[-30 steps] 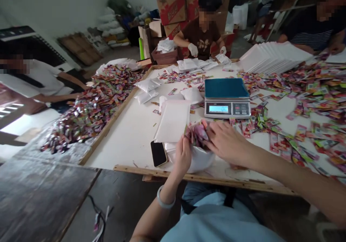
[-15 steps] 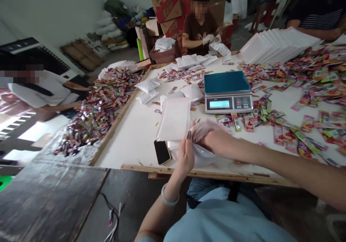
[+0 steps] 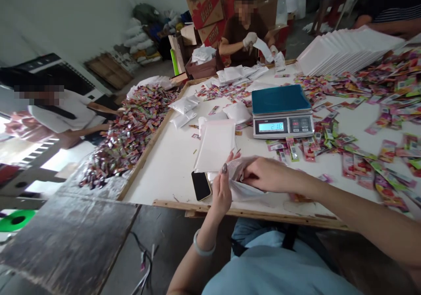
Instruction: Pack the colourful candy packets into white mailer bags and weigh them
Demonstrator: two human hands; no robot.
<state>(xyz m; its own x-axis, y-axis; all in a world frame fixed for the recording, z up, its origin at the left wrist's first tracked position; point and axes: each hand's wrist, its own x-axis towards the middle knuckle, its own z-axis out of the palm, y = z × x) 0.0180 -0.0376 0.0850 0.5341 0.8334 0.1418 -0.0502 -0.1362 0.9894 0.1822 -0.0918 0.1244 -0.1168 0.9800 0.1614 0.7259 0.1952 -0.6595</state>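
Note:
In the head view, my left hand [image 3: 222, 191] pinches the near side of a translucent white plastic bag [image 3: 245, 189], thumb on top. My right hand [image 3: 268, 174] reaches into the bag's open mouth with its fingers curled. Its fingertips and anything in them are hidden. Just beyond my hands lies a stack of flat translucent bags [image 3: 215, 143]. A black-screened phone [image 3: 201, 186] rests left of my left hand. Past my right hand stands a digital scale [image 3: 282, 111] with a blue-green top and a lit display.
Colourful sachets [image 3: 365, 154] spread over the table's right side. Another heap of sachets [image 3: 131, 128] lies beyond the wooden rim at left. Filled white bags [image 3: 184, 105] sit mid-table. A fanned stack of white bags [image 3: 348, 51] is at back right. Co-workers are left, opposite and back right.
My right hand has gone from blurred motion to sitting in the bag's mouth, which now gapes wider. The scale display no longer reads 0.0. The co-worker opposite has spread their gloved hands apart.

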